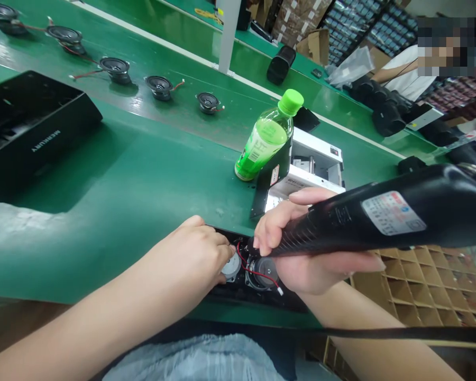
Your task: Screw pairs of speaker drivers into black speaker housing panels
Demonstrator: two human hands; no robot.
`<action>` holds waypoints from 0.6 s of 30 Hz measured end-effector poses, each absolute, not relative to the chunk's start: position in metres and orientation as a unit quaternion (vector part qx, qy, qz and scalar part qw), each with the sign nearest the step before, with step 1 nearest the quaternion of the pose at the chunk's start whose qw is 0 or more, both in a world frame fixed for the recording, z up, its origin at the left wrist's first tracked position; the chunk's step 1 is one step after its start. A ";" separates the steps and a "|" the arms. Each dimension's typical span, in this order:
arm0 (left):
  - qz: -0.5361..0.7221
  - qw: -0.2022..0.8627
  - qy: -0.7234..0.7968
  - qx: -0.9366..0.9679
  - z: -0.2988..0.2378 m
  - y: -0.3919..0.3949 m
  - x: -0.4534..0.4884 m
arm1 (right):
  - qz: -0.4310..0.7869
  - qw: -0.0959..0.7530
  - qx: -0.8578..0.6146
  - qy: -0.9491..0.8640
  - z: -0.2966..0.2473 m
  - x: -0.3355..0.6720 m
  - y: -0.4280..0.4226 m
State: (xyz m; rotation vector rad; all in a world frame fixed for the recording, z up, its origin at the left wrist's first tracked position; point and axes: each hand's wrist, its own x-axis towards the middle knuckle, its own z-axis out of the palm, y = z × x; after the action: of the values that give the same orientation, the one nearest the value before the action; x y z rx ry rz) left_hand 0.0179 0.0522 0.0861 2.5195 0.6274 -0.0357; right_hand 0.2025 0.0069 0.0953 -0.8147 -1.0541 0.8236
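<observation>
My right hand (301,248) is wrapped round a black electric screwdriver (341,214), whose tip end points down at a black housing (293,300) near the table's front edge. Two speakers sit in that housing. Fingers of my left hand (198,254) are closed over the left speaker (232,267), hiding much of it. Beside it, the right speaker (262,272) is partly covered by my right hand. A red and black wire (257,271) with a small white connector runs across it. The exact contact of the screwdriver tip is hard to make out.
A green-capped bottle (262,140) stands beside a white and black screw feeder (315,159). Several loose speakers (158,87) line the green table. At left lies a black MERKURY housing (43,127). Cardboard dividers (420,286) are below right. Another person (410,69) works across the line.
</observation>
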 end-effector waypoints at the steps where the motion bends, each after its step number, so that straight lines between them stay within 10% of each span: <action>1: -0.018 0.270 0.234 0.934 0.087 0.052 0.018 | 0.368 0.712 -0.364 -0.475 0.096 0.202 0.006; 18: 0.000 0.254 0.223 0.941 0.085 0.054 0.017 | 0.343 0.710 -0.351 -0.505 0.083 0.191 0.005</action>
State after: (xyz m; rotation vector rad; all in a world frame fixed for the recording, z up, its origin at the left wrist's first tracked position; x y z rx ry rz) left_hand 0.0172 0.0535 0.0845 2.5579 0.6067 0.0013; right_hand 0.1909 0.0050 0.0826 -0.7796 -1.1212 0.7612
